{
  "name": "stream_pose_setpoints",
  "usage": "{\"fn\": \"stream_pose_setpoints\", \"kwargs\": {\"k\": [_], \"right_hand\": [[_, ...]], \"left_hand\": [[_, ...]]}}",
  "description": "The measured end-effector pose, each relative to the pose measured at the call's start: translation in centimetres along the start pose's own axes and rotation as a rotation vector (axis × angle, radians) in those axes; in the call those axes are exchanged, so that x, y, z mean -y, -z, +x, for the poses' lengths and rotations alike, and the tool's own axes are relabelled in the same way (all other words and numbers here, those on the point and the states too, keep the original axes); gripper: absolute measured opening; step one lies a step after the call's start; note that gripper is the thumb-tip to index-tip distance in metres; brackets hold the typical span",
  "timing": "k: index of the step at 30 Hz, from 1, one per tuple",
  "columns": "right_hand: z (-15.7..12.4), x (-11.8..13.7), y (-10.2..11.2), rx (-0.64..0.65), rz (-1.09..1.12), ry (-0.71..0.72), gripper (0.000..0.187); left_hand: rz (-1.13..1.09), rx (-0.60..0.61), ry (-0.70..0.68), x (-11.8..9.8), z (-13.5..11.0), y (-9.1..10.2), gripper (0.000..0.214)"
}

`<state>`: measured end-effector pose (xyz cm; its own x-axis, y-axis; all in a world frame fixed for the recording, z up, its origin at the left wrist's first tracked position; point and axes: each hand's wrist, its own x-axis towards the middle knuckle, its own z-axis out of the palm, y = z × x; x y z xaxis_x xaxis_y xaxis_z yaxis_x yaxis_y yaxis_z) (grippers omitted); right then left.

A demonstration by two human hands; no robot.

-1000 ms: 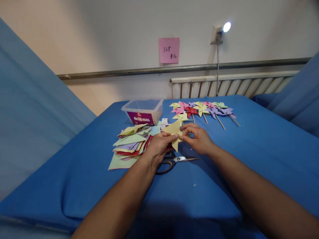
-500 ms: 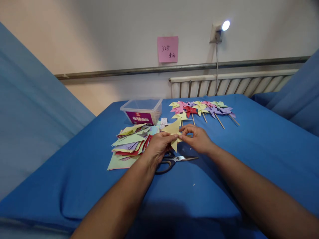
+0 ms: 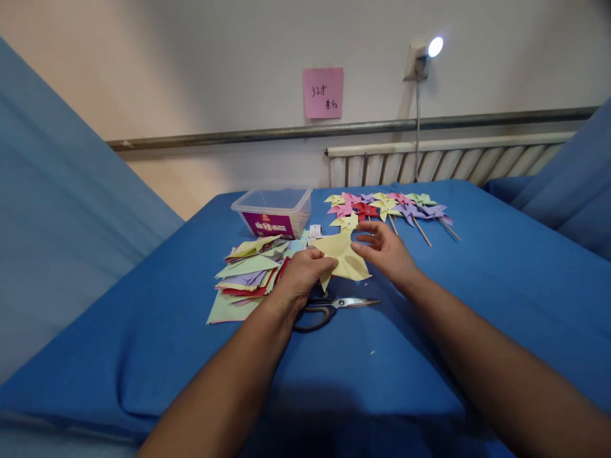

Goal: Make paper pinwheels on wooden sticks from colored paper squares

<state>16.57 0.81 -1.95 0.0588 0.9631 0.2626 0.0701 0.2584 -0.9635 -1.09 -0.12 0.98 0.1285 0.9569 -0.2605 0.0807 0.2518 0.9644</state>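
A pale yellow sheet of cut paper (image 3: 344, 257) lies spread between my hands above the blue table (image 3: 477, 299). My left hand (image 3: 301, 277) pinches its left edge with closed fingers. My right hand (image 3: 384, 252) hovers at the sheet's right side with fingers stretched and apart, its fingertips touching or just off the paper. Scissors (image 3: 334, 307) with dark handles lie on the cloth just below both hands, partly hidden by my left wrist.
A heap of coloured cut papers (image 3: 251, 272) lies to the left. A clear plastic tub (image 3: 273, 212) stands behind it. Several finished paper pinwheels on sticks (image 3: 391, 208) lie at the back. Blue padded sides rise left and right; a radiator and a wall lamp are behind.
The folded yellow paper has been opened out into a wider, flatter sheet. My right hand let go of its pinch and spread its fingers; my left hand kept its hold.
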Motion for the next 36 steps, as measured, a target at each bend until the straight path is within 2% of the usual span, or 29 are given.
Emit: {"fn": "stream_pose_setpoints", "kwargs": {"k": [2, 8, 11, 15, 18, 21, 25, 29, 36], "right_hand": [[0.1, 0.6, 0.5, 0.04, 0.041, -0.009, 0.047], [-0.7, 1.4, 0.7, 0.407, 0.0, -0.176, 0.031], [-1.0, 1.1, 0.3, 0.432, 0.029, -0.198, 0.028], [-1.0, 0.6, -0.3, 0.395, 0.096, -0.235, 0.028], [-1.0, 0.3, -1.1, 0.261, 0.17, -0.251, 0.032], [-1.1, 0.1, -2.1, 0.023, 0.321, -0.269, 0.039], [-1.3, -0.3, -3.2, -0.177, 0.489, -0.266, 0.041], [-1.6, -0.4, -3.8, -0.218, 0.517, -0.263, 0.038], [-2.0, -0.5, -4.2, -0.159, 0.506, -0.291, 0.039]], "left_hand": [[0.1, 0.036, -0.008, -0.2, -0.2, 0.1, 0.012], [0.278, 0.222, -0.033, -0.5, -0.7, 0.3, 0.006], [0.314, 0.237, -0.045, -0.6, -0.8, 0.4, 0.006], [0.34, 0.198, -0.071, -0.7, -0.7, 0.4, 0.003], [0.279, 0.064, -0.096, -0.4, -0.3, 0.2, 0.006], [-0.013, 0.002, -0.095, 0.0, 0.1, -0.2, 0.021], [-0.326, 0.066, -0.024, 0.4, 0.2, -0.5, 0.029], [-0.374, 0.072, -0.006, 0.7, 0.1, -1.0, 0.029], [-0.393, 0.071, -0.017, 1.3, 0.5, -1.2, 0.028]]}}
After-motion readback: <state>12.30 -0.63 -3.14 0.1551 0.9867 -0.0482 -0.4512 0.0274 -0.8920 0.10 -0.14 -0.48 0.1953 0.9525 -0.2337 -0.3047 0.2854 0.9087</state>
